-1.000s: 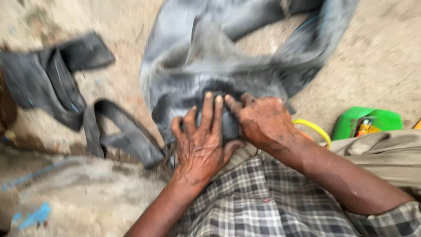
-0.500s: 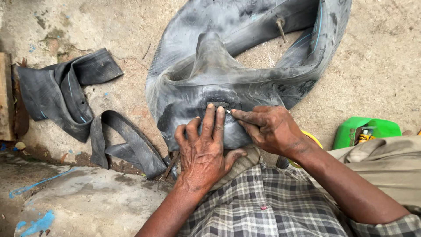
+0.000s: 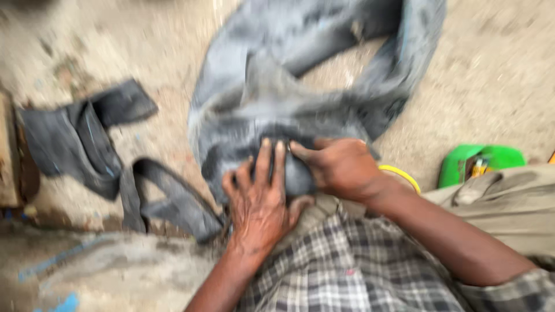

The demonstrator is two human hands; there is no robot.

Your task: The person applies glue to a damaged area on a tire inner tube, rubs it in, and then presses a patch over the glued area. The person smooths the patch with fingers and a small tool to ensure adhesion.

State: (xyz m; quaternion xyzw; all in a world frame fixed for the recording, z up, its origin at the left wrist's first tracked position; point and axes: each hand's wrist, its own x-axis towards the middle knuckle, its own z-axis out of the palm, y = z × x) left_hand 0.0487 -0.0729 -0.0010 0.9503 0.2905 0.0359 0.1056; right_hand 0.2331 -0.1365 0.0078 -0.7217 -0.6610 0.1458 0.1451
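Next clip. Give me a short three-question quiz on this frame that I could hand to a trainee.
1. True or false: both hands rest on the large grey inner tube.
2. Which thing lies on the ground to the right of the right hand?
A. a red bucket
B. a green container
C. a white cup
3. Fill in: the left hand lies flat with its fingers spread on the ______.

Key
1. True; the hands press side by side on the near part of the tube.
2. B
3. inner tube; scrap rubber pieces lie apart on the left, untouched.
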